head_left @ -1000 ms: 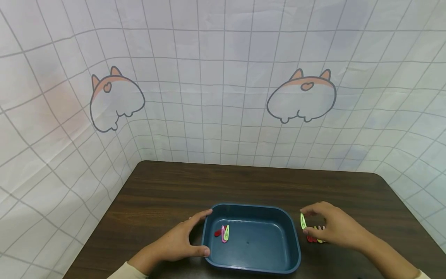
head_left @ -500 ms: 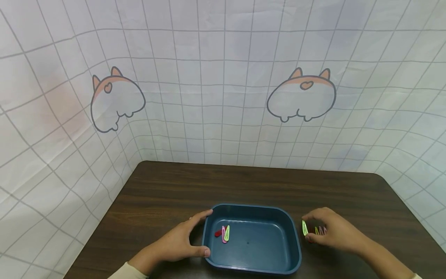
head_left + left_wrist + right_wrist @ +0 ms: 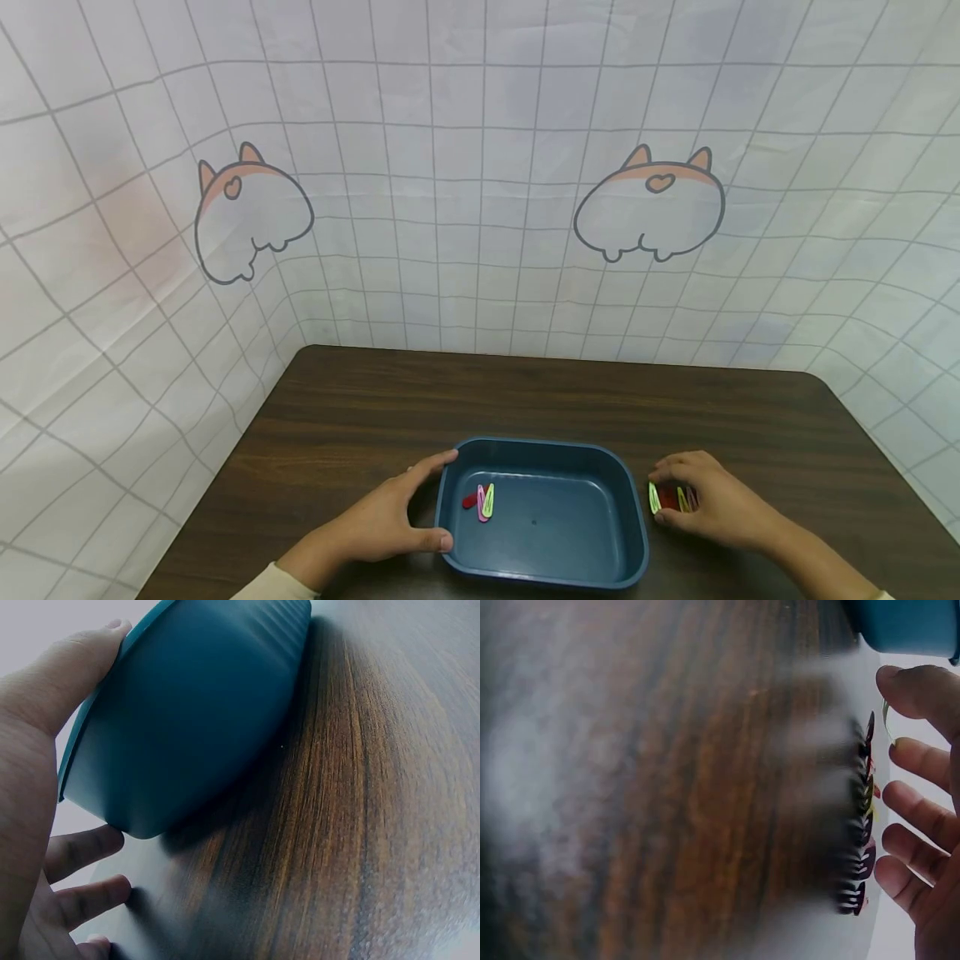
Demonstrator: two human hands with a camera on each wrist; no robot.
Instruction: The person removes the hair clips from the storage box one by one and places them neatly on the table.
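Observation:
My left hand (image 3: 382, 517) holds the left end of a blue plastic tray (image 3: 555, 533), thumb at the near corner and index finger at the far one. In the left wrist view the thumb (image 3: 86, 664) lies over the rim, with other fingers loose below. Inside the tray are a red hair clip (image 3: 469, 501), a pink hair clip (image 3: 482, 505) and a light green hair clip (image 3: 489, 501). To the right of the tray, my right hand (image 3: 720, 504) pinches another light green hair clip (image 3: 654, 498) between thumb and index finger, low by the table.
Under and beside the right hand lie more hair clips, including red clips (image 3: 668, 498) and a yellow clip (image 3: 683, 500), partly hidden by the fingers. All stands on a dark wooden table (image 3: 375, 400). Behind it hangs a white gridded cloth (image 3: 450, 208).
My right hand has lowered toward the table with the light green hair clip, close beside the other clips. The left hand, the tray and the clips inside it stay put.

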